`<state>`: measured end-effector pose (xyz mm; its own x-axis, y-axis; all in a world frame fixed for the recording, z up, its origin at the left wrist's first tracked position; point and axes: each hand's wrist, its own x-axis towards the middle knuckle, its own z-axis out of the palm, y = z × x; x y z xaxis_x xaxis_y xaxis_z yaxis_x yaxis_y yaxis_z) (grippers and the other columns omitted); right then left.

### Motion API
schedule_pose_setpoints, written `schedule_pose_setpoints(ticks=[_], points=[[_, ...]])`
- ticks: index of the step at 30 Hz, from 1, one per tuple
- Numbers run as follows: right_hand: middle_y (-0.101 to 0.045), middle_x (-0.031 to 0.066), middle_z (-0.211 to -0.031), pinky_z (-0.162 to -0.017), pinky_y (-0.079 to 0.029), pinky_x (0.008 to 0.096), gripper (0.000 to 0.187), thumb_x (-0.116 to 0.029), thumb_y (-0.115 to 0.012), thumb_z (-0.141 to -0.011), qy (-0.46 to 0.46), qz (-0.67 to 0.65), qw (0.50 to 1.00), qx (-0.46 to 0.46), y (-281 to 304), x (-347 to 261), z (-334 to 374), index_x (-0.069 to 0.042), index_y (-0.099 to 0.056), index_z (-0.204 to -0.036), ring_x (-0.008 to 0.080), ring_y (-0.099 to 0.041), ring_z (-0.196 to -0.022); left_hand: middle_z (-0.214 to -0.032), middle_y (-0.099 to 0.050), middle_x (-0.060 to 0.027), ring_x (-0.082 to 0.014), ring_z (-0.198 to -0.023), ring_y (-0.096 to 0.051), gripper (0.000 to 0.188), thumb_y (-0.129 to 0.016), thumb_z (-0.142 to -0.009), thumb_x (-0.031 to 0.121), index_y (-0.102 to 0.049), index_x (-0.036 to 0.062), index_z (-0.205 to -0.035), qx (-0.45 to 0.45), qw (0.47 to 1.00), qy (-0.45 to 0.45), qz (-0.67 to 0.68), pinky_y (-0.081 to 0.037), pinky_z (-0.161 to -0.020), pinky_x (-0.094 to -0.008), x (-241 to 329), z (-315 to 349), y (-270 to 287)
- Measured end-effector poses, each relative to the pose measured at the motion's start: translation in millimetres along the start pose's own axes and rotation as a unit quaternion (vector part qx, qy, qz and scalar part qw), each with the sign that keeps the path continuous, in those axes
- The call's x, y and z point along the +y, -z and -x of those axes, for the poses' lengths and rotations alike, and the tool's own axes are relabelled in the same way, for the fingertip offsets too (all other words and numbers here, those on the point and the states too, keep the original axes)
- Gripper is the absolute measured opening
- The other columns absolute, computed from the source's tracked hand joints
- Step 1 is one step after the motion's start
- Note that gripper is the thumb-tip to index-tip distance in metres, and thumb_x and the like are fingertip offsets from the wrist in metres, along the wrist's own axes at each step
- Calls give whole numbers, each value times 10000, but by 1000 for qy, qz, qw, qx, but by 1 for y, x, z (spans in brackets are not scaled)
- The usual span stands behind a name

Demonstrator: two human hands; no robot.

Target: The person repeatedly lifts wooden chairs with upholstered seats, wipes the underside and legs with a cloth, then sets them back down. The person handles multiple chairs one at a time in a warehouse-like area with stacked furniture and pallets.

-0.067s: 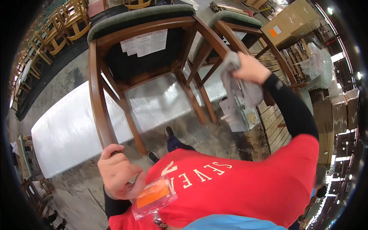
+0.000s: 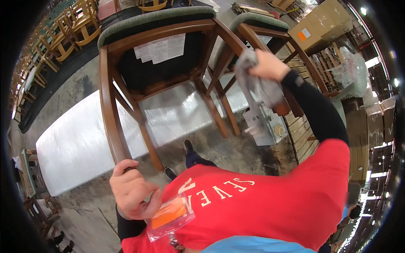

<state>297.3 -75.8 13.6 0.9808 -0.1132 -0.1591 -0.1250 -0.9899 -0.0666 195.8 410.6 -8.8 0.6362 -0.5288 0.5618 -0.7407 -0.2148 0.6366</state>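
Observation:
A brown wooden chair (image 2: 111, 122) with a grey-green padded seat stands tipped in front of me, its dark underside and white paper labels (image 2: 160, 48) facing me. My left hand (image 2: 134, 189) is closed around the end of its left near leg. My right hand (image 2: 266, 65) grips a grey cloth (image 2: 259, 86) and presses it against the right near leg, partway along. The cloth is a little blurred and hangs below the fingers. Behind my right hand is a second similar chair (image 2: 261, 31), partly hidden by the first.
A silvery wrapped slab (image 2: 80, 143) lies beneath the chair. Below the cloth sits a pale box (image 2: 261, 130) beside wooden slats (image 2: 306, 149). At the back right is a cardboard carton (image 2: 322, 25); many wooden chairs (image 2: 80, 21) line the far left.
My right hand and the cloth have slid up and left along the leg, toward the seat. My left hand keeps its hold, shifting only slightly with the view.

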Motion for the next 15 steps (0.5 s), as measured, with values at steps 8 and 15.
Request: schedule_pose_setpoints(ticks=[8,15], points=[[-709,265,-1089,-892,-547,508,400,-189,-607,-811,10,172,974,147,15,-43,-161,-10,-674,-1163,442,-686,-1012,-554,-504,-10,-208,-491,-494,111,-715,-615,17,-645,79,-673,7,997,-65,36,-526,-799,-434,-8,-4,-1],[-679,220,-1186,-960,-523,464,572,-167,-747,-739,451,-129,796,382,31,-198,-131,-28,-606,-1276,408,-653,-1086,-1037,-687,-168,-370,-1110,-662,465,-708,-819,389,-631,31,-1106,157,983,-74,-52,-391,-1096,-572,-14,21,7]])
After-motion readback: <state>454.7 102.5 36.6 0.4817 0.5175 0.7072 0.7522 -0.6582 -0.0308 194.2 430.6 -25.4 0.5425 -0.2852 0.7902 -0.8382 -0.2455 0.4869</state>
